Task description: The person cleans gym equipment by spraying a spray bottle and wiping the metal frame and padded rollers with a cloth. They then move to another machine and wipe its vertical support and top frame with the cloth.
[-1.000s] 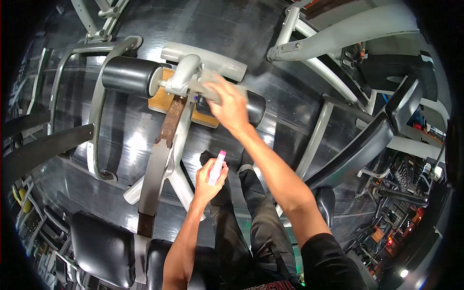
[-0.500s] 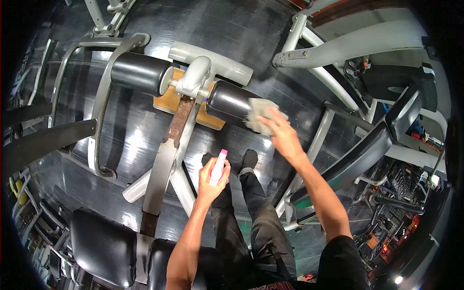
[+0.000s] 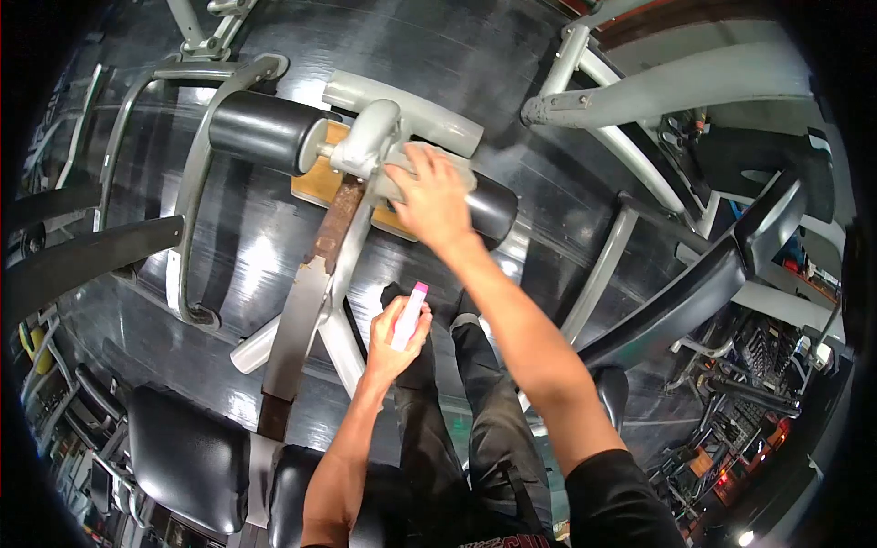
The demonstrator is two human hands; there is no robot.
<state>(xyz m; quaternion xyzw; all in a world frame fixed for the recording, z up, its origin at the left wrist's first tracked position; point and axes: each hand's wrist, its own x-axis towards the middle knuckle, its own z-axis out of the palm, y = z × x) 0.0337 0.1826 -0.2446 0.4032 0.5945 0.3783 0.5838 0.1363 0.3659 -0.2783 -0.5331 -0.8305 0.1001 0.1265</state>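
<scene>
A white bottle [image 3: 407, 320] with a pink cap stands up out of my left hand [image 3: 393, 342], whose fingers are wrapped round it above my legs. My right hand [image 3: 429, 196] presses a light grey cloth [image 3: 448, 163] onto the inner end of the right black padded roller [image 3: 494, 212], beside the grey metal bracket [image 3: 367, 137]. Part of the cloth and of that roller is hidden under the hand. A second black roller [image 3: 262, 131] lies on the bracket's left side. Below the bracket is a wooden board [image 3: 319, 180].
A rusty, grey beam [image 3: 297, 320] runs from the bracket down to a black padded seat [image 3: 187, 457]. Curved metal frames [image 3: 193, 201] stand at the left. On the right are a long black backrest pad [image 3: 676, 297] and thick grey machine arms [image 3: 676, 93].
My right hand has moved left with the cloth, from the roller's outer end to its inner end near the bracket. My left hand still holds the bottle in nearly the same place.
</scene>
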